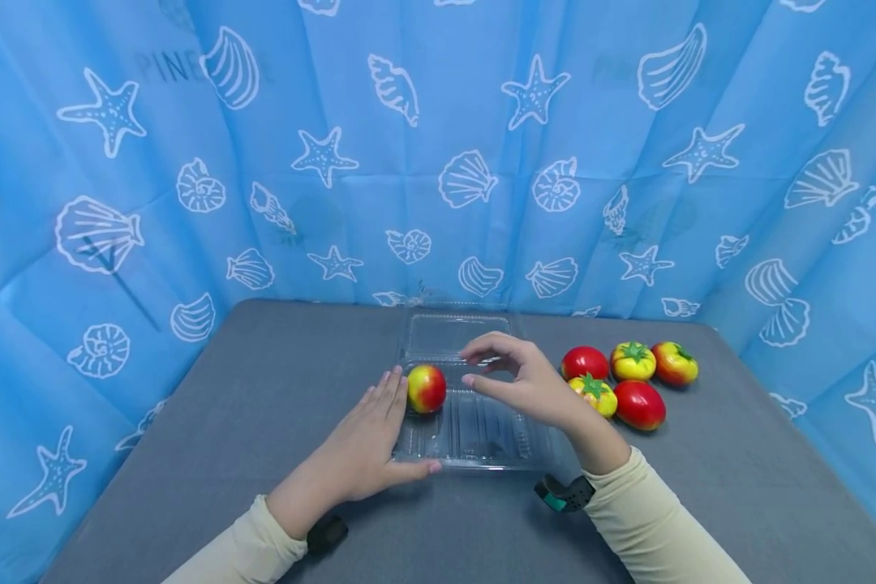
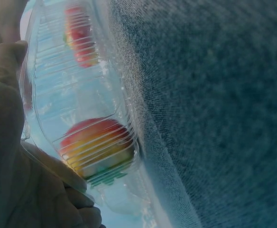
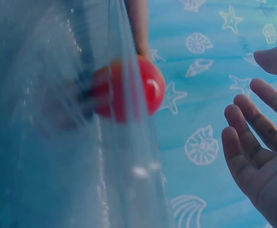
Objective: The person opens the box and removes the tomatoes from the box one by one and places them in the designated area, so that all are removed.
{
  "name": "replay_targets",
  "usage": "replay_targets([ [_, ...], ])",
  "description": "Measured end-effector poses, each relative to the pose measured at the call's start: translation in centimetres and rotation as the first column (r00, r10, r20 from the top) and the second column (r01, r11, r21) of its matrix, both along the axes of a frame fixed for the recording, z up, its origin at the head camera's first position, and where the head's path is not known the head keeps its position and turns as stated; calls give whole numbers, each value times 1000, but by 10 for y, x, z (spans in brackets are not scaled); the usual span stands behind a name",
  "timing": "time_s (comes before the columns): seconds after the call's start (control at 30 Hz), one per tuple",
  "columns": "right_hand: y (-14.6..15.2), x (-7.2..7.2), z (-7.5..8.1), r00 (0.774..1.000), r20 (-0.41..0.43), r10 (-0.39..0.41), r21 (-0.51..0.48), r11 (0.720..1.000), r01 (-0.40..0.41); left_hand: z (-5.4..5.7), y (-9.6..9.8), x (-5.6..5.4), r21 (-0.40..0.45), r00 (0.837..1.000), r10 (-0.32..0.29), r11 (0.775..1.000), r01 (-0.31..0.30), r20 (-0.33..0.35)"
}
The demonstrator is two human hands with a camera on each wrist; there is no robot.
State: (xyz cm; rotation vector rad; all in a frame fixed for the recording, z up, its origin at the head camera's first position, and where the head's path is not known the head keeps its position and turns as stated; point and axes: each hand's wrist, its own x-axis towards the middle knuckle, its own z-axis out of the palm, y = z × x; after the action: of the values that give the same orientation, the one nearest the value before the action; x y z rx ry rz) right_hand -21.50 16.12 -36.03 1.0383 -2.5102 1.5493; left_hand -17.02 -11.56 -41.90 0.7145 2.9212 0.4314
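A red-and-yellow artificial fruit (image 1: 427, 388) sits at the left end of a clear plastic clamshell box (image 1: 474, 465) whose lid lies folded back. In the left wrist view the fruit (image 2: 98, 147) shows green at one end through the ribbed wall. My left hand (image 1: 361, 446) lies along the box's left side, fingers straight, thumb stretched out by the front edge. Above the right half of the box hovers my right hand (image 1: 521, 377), fingers loosely bent and thumb apart. Nothing is between those fingers in the right wrist view, where the hand (image 3: 266, 137) is beside the box wall.
Right of the box several more artificial fruits are grouped on the grey table (image 1: 263, 405): plain red ones (image 1: 640, 405), yellow ones with green leaves (image 1: 633, 362) and a red-yellow one (image 1: 675, 363). A blue shell-patterned curtain (image 1: 423, 162) hangs behind the table.
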Motion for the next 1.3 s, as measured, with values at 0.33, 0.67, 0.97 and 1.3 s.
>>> replay_targets([
  [0.33, -24, -5, -9, 999, 36, 23, 24, 999, -24, -2, -1, 0, 8, 1000, -3, 1000, 2, 18],
  [0.67, -39, -11, -16, 997, 75, 35, 24, 999, -37, -2, -2, 0, -3, 1000, -7, 1000, 7, 20],
  [0.97, -42, -17, -29, 995, 98, 29, 67, 997, -36, -1, -1, 0, -7, 1000, -10, 1000, 10, 15],
  [1.3, -42, -19, -34, 995, 92, 41, 102, 993, -51, -1, -1, 0, -6, 1000, -16, 1000, 16, -1],
])
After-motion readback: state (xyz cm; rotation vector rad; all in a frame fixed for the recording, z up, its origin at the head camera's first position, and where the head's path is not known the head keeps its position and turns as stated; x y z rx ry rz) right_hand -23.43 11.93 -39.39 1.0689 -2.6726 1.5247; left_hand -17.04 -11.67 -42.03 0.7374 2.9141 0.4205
